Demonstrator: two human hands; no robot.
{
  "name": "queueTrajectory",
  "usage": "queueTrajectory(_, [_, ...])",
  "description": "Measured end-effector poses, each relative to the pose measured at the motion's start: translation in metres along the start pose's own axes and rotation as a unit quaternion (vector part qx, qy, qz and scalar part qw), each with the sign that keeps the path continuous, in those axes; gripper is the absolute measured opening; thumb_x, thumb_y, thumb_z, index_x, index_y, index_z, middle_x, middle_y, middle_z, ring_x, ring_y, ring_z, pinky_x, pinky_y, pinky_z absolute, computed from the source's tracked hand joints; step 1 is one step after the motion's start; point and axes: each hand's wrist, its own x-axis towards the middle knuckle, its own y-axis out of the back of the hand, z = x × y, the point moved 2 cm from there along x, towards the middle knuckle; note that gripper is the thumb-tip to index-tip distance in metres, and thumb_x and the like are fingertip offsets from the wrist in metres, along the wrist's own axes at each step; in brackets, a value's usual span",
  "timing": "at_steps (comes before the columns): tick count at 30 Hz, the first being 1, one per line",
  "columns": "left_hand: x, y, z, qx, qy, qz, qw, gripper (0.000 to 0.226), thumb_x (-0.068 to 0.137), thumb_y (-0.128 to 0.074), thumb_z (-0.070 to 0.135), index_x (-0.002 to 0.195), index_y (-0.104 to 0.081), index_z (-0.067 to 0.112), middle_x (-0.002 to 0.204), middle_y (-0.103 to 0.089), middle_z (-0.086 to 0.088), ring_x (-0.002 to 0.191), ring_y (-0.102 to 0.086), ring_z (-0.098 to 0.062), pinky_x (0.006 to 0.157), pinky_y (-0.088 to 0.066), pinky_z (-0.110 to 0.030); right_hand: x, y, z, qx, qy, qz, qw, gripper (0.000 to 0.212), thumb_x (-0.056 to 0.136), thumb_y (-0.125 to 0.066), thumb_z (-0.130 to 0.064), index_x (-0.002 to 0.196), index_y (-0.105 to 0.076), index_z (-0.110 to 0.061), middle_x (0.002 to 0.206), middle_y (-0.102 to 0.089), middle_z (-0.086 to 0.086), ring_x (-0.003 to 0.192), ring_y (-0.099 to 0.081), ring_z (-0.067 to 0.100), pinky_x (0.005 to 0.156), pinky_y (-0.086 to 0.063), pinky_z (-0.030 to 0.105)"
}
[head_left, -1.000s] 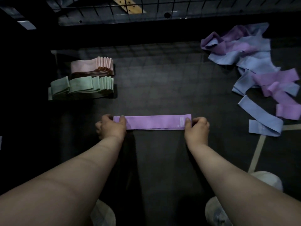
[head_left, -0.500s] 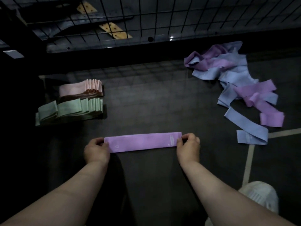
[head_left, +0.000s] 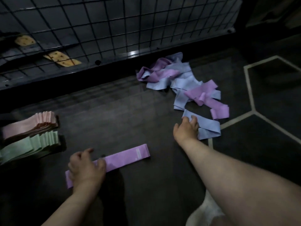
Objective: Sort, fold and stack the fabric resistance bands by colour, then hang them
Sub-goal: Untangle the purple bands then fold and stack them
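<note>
Two stacks (head_left: 32,142) are sitting on the floor (head_left: 114,115). Our relaxed left hand (head_left: 86,168) is touching one purple band (head_left: 127,156), right hand (head_left: 185,130) gripping one blue band (head_left: 210,129).

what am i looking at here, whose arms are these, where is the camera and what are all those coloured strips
There is no machine here. A person works with two bare hands, and a single camera worn on the head looks forward and down, so the arms enter from the bottom of the picture. The dark floor holds fabric resistance bands. The left hand rests on one end of a purple band that lies flat; whether it pinches the band is unclear. The right hand reaches out and curls its fingers onto a blue band at the near edge of a loose pile of blue and purple bands. At the far left sit two folded stacks, a pink stack behind a green stack. A wire grid stands at the back.
</note>
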Motion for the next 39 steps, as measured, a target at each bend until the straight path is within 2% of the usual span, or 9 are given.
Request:
queueTrajectory(3, [-0.011, -0.012, 0.044, 0.022, -0.081, -0.042, 0.996, 0.048, 0.083, -0.071, 0.022, 0.128, -0.06, 0.014, 0.131, -0.044, -0.018, 0.121, -0.043, -0.037, 0.102, -0.035, -0.043, 0.044, 0.032, 0.014, -0.039, -0.065, -0.05, 0.996, 0.049, 0.094, -0.052, -0.027, 0.142, -0.041, -0.023, 0.159, -0.003, 0.011, 0.146, -0.011, 0.033, 0.117, -0.021, 0.045])
queueTrajectory(7, [-0.026, -0.031, 0.097, -0.002, -0.199, -0.093, 0.976, 0.044, 0.085, -0.067, 0.025, 0.128, -0.06, 0.019, 0.13, -0.048, -0.008, 0.123, -0.044, -0.029, 0.104, -0.033, -0.036, 0.09, 0.059, 0.023, -0.114, -0.006, -0.117, 0.987, 0.052, 0.098, -0.045, -0.024, 0.147, -0.034, -0.039, 0.163, 0.014, 0.005, 0.15, 0.006, 0.03, 0.122, -0.008, 0.045])
queueTrajectory(12, [-0.032, -0.043, 0.163, -0.015, -0.228, -0.176, 0.958, 0.043, 0.09, -0.06, 0.032, 0.132, -0.055, 0.027, 0.137, -0.046, -0.001, 0.131, -0.041, -0.022, 0.11, -0.029, -0.03, 0.123, 0.054, 0.03, -0.185, 0.016, -0.176, 0.967, 0.052, 0.103, -0.033, -0.024, 0.153, -0.025, -0.038, 0.162, 0.024, -0.005, 0.15, 0.012, 0.033, 0.122, -0.004, 0.048])
queueTrajectory(15, [-0.03, -0.048, 0.189, -0.057, -0.231, -0.219, 0.946, 0.041, 0.087, -0.06, 0.03, 0.129, -0.058, 0.028, 0.133, -0.05, 0.001, 0.125, -0.049, -0.022, 0.11, -0.038, -0.037, 0.129, 0.049, 0.04, -0.117, -0.005, -0.147, 0.982, 0.055, 0.099, -0.039, -0.022, 0.153, -0.029, -0.024, 0.164, -0.012, 0.003, 0.147, -0.02, 0.033, 0.12, -0.021, 0.046])
queueTrajectory(18, [-0.027, -0.052, 0.207, -0.137, -0.204, -0.267, 0.932, 0.041, 0.087, -0.058, 0.023, 0.127, -0.059, 0.029, 0.132, -0.053, 0.002, 0.118, -0.055, -0.021, 0.103, -0.046, -0.039, 0.118, 0.055, 0.04, 0.037, -0.001, -0.022, 0.999, 0.038, 0.097, -0.048, -0.018, 0.135, -0.052, -0.017, 0.138, -0.052, 0.012, 0.121, -0.052, 0.031, 0.101, -0.042, 0.039])
queueTrajectory(22, [-0.023, -0.05, 0.229, -0.211, -0.195, -0.301, 0.909, 0.046, 0.092, -0.049, 0.005, 0.134, -0.056, 0.023, 0.13, -0.056, 0.003, 0.091, -0.059, -0.008, 0.076, -0.05, -0.019, 0.082, 0.074, 0.023, 0.24, 0.042, 0.049, 0.969, 0.015, 0.091, -0.067, -0.018, 0.099, -0.054, -0.018, 0.111, -0.059, 0.005, 0.095, -0.059, 0.016, 0.073, -0.043, 0.013])
queueTrajectory(28, [-0.027, -0.042, 0.245, -0.296, -0.187, -0.338, 0.873, 0.05, 0.096, -0.047, 0.002, 0.138, -0.049, 0.028, 0.119, -0.058, 0.016, 0.073, -0.057, 0.005, 0.06, -0.047, -0.01, 0.056, 0.114, -0.024, 0.474, 0.014, -0.03, 0.88, 0.026, 0.09, -0.052, 0.002, 0.113, -0.054, -0.009, 0.095, -0.056, 0.001, 0.07, -0.059, 0.005, 0.05, -0.048, 0.011])
queueTrajectory(33, [-0.033, -0.016, 0.246, -0.331, -0.208, -0.324, 0.861, 0.054, 0.096, -0.051, 0.004, 0.144, -0.043, 0.027, 0.132, -0.052, 0.013, 0.083, -0.057, 0.01, 0.063, -0.047, -0.008, 0.044, 0.157, -0.067, 0.497, 0.048, -0.146, 0.854, 0.028, 0.061, -0.051, -0.002, 0.082, -0.064, -0.014, 0.081, -0.058, 0.007, 0.074, -0.053, 0.021, 0.057, -0.045, 0.028])
queueTrajectory(39, [-0.046, 0.039, 0.25, -0.392, -0.234, -0.278, 0.845, 0.066, 0.095, -0.056, 0.01, 0.148, -0.031, 0.041, 0.142, -0.05, 0.009, 0.118, -0.058, -0.009, 0.069, -0.052, -0.013, -0.006, 0.229, -0.109, 0.223, 0.258, -0.351, 0.872, 0.048, 0.078, -0.058, 0.015, 0.114, -0.065, -0.016, 0.101, -0.065, 0.009, 0.089, -0.065, 0.022, 0.07, -0.052, 0.036])
